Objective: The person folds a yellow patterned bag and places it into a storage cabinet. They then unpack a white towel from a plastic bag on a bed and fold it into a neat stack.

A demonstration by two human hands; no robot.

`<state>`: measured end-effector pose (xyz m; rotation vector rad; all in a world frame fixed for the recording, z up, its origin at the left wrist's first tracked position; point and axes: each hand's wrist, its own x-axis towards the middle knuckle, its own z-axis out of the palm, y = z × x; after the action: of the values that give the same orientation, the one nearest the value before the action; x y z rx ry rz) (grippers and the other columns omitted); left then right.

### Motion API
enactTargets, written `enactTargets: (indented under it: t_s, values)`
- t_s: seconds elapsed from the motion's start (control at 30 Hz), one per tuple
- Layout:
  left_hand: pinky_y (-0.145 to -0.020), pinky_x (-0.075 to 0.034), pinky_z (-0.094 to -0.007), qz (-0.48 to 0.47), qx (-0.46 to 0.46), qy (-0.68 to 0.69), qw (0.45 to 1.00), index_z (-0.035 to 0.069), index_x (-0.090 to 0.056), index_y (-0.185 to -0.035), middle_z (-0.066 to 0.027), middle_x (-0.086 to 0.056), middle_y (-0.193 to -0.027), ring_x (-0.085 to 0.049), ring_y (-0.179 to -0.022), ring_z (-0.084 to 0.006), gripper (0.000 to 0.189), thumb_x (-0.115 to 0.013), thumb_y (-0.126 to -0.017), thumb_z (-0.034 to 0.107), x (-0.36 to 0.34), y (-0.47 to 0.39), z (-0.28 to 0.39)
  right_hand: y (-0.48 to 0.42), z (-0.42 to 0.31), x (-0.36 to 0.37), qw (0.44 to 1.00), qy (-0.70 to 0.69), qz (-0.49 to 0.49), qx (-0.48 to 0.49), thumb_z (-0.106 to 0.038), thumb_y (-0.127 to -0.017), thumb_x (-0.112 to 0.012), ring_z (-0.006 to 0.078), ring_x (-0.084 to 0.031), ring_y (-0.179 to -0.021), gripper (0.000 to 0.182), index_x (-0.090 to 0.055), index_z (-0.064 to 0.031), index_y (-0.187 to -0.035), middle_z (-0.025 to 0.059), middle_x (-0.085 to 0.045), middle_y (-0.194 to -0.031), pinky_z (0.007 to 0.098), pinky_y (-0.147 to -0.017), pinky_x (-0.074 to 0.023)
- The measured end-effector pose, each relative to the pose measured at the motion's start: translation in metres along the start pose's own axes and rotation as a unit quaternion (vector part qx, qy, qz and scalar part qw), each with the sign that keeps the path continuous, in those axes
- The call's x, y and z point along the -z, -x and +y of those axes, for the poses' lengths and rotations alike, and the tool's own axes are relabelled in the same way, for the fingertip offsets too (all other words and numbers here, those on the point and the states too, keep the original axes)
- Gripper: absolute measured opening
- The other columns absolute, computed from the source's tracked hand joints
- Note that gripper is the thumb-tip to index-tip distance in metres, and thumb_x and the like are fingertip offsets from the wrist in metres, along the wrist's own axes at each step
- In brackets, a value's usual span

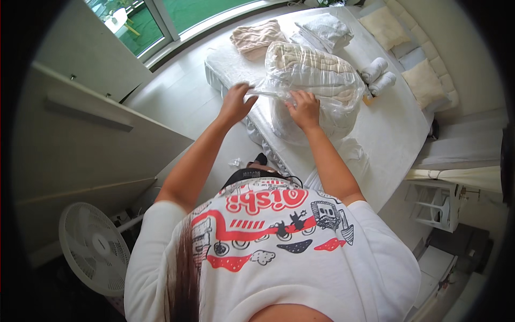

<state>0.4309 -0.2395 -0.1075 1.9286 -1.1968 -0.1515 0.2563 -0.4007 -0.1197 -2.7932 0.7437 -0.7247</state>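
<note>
A clear plastic bag point(318, 88) with folded cream and white bedding inside lies on the white-covered bed point(386, 149). My left hand point(237, 102) is at the bag's left end, where a twisted strip of plastic runs to its fingers; they look closed on that strip. With its fingers bent, my right hand point(305, 108) rests on the near side of the bag, and whether it pinches the plastic cannot be told. Behind the bag are a folded beige blanket point(257, 36) and a folded pale grey blanket point(326, 30).
Two rolled white towels point(374, 70) lie right of the bag, near cream pillows point(424, 82) at the headboard. A white cabinet point(100, 129) stands at left, with a white fan point(96, 247) below. Crumpled plastic point(235, 162) lies on the floor beside the bed.
</note>
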Motion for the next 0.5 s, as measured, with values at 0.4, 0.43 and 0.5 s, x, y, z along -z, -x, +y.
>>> enactTargets:
  t_s: [0.4,0.43,0.5]
  values:
    - [-0.063,-0.048,-0.0301,-0.180,0.372,0.458,0.787,-0.002,-0.050,-0.118,-0.0099,-0.058,-0.095,-0.059,-0.071,-0.0165,0.043,-0.063,-0.085,0.023,-0.064,-0.067,-0.034,-0.114,-0.011,-0.031,0.998,-0.048,-0.007,-0.034,-0.034,-0.071,-0.071,0.0265,-0.055,-0.090,0.029,-0.064,-0.0125,-0.089,0.0062,-0.058,-0.089,0.0405,-0.076,-0.0425]
    - [-0.062,-0.049,-0.0299,-0.185,0.388,0.544,0.721,-0.001,-0.048,-0.119,-0.0088,-0.058,-0.094,-0.059,-0.071,-0.0162,0.042,-0.063,-0.085,0.020,-0.061,-0.069,-0.035,-0.126,-0.013,-0.033,1.000,-0.011,-0.018,-0.017,-0.034,-0.071,-0.071,0.0269,-0.056,-0.089,0.029,-0.064,-0.0120,-0.088,0.0066,-0.058,-0.087,0.0402,-0.076,-0.0432]
    - [-0.070,-0.050,-0.0333,-0.179,0.393,0.620,0.655,0.001,-0.047,-0.118,-0.0073,-0.058,-0.093,-0.059,-0.075,-0.0178,0.038,-0.056,-0.089,0.023,-0.064,-0.069,-0.040,-0.140,-0.015,-0.033,0.997,-0.013,-0.078,-0.001,-0.034,-0.071,-0.070,0.0267,-0.059,-0.083,0.029,-0.064,-0.0100,-0.085,0.0083,-0.061,-0.082,0.0385,-0.075,-0.0456]
